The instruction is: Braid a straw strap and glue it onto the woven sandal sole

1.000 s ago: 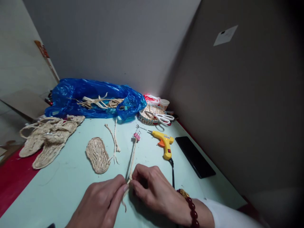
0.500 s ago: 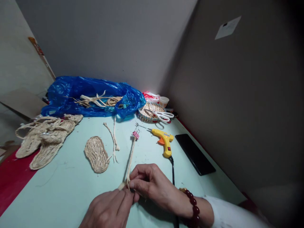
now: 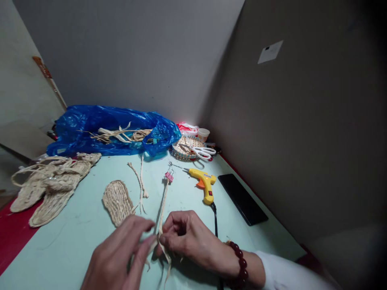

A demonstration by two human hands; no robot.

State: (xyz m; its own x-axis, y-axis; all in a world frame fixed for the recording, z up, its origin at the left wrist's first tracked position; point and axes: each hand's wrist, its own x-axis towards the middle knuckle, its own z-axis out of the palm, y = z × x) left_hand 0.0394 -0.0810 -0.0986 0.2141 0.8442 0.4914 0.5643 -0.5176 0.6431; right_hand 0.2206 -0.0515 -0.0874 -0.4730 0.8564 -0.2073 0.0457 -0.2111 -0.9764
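Observation:
A thin pale straw braid (image 3: 163, 205) runs toward me from a pink binder clip (image 3: 169, 176), which is hooked by its wire handles to a small metal hook. My right hand (image 3: 190, 237), wearing a dark red bead bracelet (image 3: 242, 262), pinches the near end of the braid between thumb and fingers. Loose straw strands (image 3: 165, 262) hang from that pinch. My left hand (image 3: 117, 253) is just left of the braid, thumb and forefinger apart, with the thumb tip beside a strand. A woven straw sole (image 3: 117, 201) lies beyond my left hand, its near end partly covered.
A yellow glue gun (image 3: 205, 183) with a black cord and a black phone (image 3: 242, 198) lie to the right. Scissors (image 3: 204, 153) rest on a round basket (image 3: 178, 155) at the back. A blue plastic bag (image 3: 75, 121) holds straw. Straw sandals (image 3: 57, 191) and short braids (image 3: 141, 181) lie left.
My left hand has drawn back leftward from the braid end, and its fingers have opened. My right hand keeps its pinch. Loose strands now show below it. The view has shifted slightly.

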